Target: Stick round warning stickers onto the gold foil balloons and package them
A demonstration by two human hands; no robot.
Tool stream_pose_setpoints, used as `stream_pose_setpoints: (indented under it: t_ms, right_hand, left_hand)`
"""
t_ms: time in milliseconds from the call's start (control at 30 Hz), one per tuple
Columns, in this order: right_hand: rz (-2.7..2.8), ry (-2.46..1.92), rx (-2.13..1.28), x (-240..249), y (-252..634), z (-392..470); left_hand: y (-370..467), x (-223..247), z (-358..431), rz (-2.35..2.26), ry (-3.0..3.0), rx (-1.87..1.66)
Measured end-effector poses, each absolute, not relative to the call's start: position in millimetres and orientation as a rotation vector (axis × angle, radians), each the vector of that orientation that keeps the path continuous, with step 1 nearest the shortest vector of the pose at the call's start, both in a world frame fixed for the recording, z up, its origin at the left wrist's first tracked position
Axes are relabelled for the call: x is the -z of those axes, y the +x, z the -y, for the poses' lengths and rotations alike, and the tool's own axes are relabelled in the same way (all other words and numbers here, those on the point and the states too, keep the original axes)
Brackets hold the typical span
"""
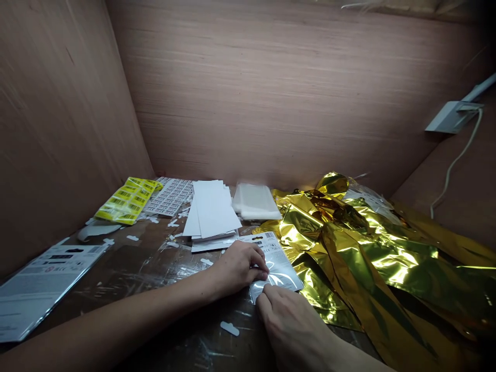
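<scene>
A printed flat package in clear glossy plastic [284, 268], with a hang hole at its far end, lies on the table in front of me. Over its left side is my left hand [238, 266], its fingers curled and the tips pinched together at the plastic; whatever is between them is too small to make out. My right hand [289, 320] is closed at the package's near edge, thumb and forefinger on the plastic, the other fingers mostly hidden beneath the hand. The package's near corner is partly covered by my hands.
Crumpled gold foil [349, 253] spreads across the right side. Behind my hands are white cards [215, 212] and clear plastic sleeves [256, 201]. Yellow label sheets [127, 199] and white sticker sheets [170, 195] lie back left, another wrapped package [46, 289] at left. Scattered hang-hole cut-outs [230, 328] dot the table.
</scene>
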State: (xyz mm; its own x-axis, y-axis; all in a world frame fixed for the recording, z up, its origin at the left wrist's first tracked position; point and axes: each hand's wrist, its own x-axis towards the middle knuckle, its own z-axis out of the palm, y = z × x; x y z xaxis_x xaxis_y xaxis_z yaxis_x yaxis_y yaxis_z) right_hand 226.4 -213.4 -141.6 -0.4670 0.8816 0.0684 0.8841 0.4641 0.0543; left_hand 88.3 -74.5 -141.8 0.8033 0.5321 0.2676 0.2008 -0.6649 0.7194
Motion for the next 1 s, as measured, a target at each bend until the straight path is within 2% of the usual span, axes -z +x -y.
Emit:
stream_pose_setpoints:
  t_ms: [133, 233, 600, 800, 1000]
  right_hand:
    - [2.578, -1.669, -0.174, 135, 235, 216]
    - [2.49, -1.659, -0.262, 138, 240, 219]
    - [2.503, -1.51, -0.069, 152, 238, 217]
    - [2.669, -1.457, 0.145, 149, 231, 214]
    - [2.634, -1.568, -0.016, 151, 233, 218]
  left_hand:
    - [88, 141, 75, -0.537, 2.281, -0.613]
    - [88, 140, 75, -0.536, 2.281, -0.616]
    - [88, 142, 75, -0.559, 2.292, -0.605]
    - [87, 144, 73, -0.555, 2.303, -0.588]
    - [87, 144, 74, -0.557, 2.307, -0.595]
